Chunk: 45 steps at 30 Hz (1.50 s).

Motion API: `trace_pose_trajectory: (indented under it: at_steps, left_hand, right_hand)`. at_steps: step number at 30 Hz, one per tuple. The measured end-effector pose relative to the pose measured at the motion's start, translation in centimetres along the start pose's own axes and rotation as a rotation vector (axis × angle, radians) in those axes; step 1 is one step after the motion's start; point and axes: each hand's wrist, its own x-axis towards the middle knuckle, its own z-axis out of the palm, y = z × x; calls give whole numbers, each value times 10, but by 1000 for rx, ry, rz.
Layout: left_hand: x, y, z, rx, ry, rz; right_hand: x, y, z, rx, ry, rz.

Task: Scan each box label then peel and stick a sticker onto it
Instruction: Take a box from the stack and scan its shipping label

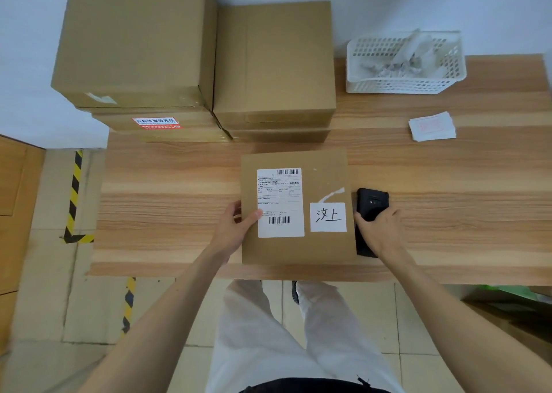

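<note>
A flat cardboard box [322,249] lies at the table's near edge. On its top are a white shipping label [280,195] with barcodes and a white square sticker [328,217] with handwritten characters. My left hand [236,228] holds the box's left edge, thumb on the label. My right hand [378,232] grips a black handheld scanner [372,202] that lies on the table just right of the box. A small stack of white stickers [432,126] sits at the right of the table.
Two stacks of cardboard boxes [134,43] [274,60] stand at the back left of the wooden table [167,189]. A white plastic basket [403,86] with crumpled backing paper is at the back right. Yellow-black floor tape [74,195] runs left of the table.
</note>
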Motion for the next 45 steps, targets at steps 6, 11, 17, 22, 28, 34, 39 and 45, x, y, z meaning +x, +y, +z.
trace_pose_trajectory:
  at_steps: [6, 11, 17, 22, 28, 34, 39, 45]
  left_hand:
    - [-3, 7, -1, 11, -11, 0]
    - [-5, 13, -3, 40, -56, 50]
    - [-3, 24, 8, 43, -31, 57]
    - [0, 25, 10, 52, -27, 45]
    - [2, 22, 9, 45, -18, 39]
    - [4, 20, 8, 37, -23, 28]
    - [4, 21, 8, 23, -30, 27]
    - [2, 22, 11, 14, -23, 31]
  right_hand:
    - [-16, -14, -61, 77, -118, -17]
    - [-60, -54, -106, -108, -158, -186]
    - [-108, -107, -123, -384, -301, -413]
    - [-119, -123, -121, -504, -332, -430]
    - [-114, -124, -121, -483, -296, -419]
    - [-108, -119, -120, -513, -291, -439]
    - [-83, -96, -120, -402, -274, -353]
    - [-16, -36, -87, -213, -58, -159]
